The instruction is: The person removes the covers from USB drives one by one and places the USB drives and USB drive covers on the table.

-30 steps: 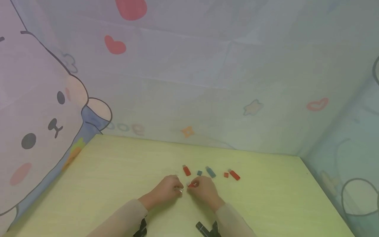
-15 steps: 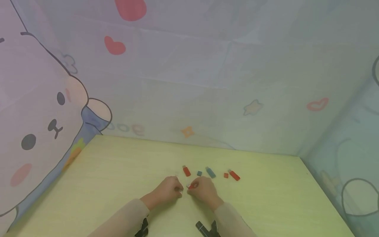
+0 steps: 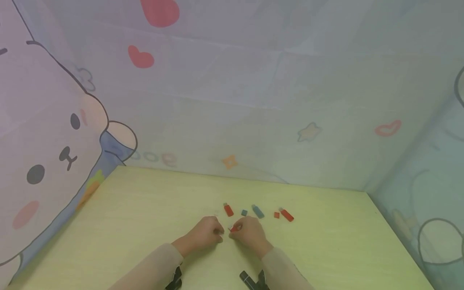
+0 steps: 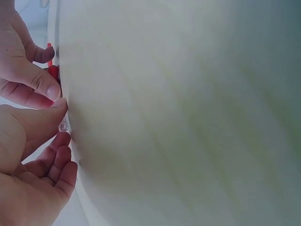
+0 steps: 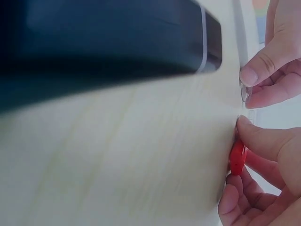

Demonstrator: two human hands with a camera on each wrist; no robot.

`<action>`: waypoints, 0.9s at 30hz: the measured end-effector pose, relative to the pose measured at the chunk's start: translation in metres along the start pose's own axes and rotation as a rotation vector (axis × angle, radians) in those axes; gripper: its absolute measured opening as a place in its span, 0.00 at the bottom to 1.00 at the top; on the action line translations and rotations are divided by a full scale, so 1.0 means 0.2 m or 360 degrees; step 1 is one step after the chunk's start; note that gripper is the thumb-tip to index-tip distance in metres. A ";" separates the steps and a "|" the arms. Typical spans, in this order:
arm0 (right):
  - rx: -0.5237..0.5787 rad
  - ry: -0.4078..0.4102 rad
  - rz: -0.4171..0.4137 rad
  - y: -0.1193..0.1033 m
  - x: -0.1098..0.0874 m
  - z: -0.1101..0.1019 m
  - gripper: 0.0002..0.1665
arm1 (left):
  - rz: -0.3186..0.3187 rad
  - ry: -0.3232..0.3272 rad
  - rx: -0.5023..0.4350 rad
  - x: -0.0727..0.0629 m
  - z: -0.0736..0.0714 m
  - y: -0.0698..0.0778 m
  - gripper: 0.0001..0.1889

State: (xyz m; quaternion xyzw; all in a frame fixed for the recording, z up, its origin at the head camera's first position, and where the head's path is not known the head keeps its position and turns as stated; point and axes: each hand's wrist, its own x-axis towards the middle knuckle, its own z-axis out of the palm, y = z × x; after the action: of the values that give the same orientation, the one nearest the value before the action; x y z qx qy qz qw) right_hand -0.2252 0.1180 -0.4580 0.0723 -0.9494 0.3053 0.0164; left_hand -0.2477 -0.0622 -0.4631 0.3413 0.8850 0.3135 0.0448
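Near the middle of the table, my left hand (image 3: pixel 204 233) pinches a small clear plastic piece (image 5: pixel 245 93) between thumb and fingertips. In the head view that piece is mostly hidden by the fingers. Close on its right, my right hand (image 3: pixel 250 233) pinches a red USB flash drive (image 5: pixel 238 157), whose plug end points toward the left hand. Both hands work low over the table, their thumb tips near each other in the left wrist view.
Beyond the hands lie a red USB flash drive (image 3: pixel 228 210), a small blue cap (image 3: pixel 244 212), a blue USB flash drive (image 3: pixel 258 211), a red cap (image 3: pixel 276 215) and another red drive (image 3: pixel 287 215). A printed cloth (image 3: pixel 253 121) hangs behind the table (image 3: pixel 326 241).
The clear piece shows less between my left fingers than a second ago. The red drive in my right hand has shifted very slightly. The things lying beyond have stayed put.
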 end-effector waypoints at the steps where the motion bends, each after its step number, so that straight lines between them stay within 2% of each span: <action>1: -0.0002 -0.0001 -0.0001 0.00 0.00 0.00 0.11 | 0.0001 -0.0001 -0.0003 0.00 0.00 0.00 0.07; 6: 0.0007 -0.0002 0.0004 -0.01 0.00 0.00 0.10 | 0.0007 -0.0004 -0.0003 0.00 -0.01 0.01 0.07; 21: 0.0016 -0.0017 0.0024 -0.03 -0.01 -0.02 0.12 | -0.0083 -0.0052 -0.0012 0.00 -0.02 0.02 0.09; 25: 0.0035 -0.0034 0.0027 -0.04 -0.01 -0.03 0.15 | -0.0070 -0.0071 -0.0005 0.00 -0.02 0.02 0.10; 27: 0.0036 -0.0046 0.0023 -0.04 -0.01 -0.04 0.18 | -0.0012 -0.0077 -0.0005 0.01 -0.03 0.00 0.09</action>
State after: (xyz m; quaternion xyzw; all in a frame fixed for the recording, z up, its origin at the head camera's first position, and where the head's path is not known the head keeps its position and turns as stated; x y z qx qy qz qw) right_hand -0.2221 0.1167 -0.4477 0.0699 -0.9465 0.3150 -0.0004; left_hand -0.2506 -0.0633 -0.4581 0.3453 0.8845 0.3062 0.0679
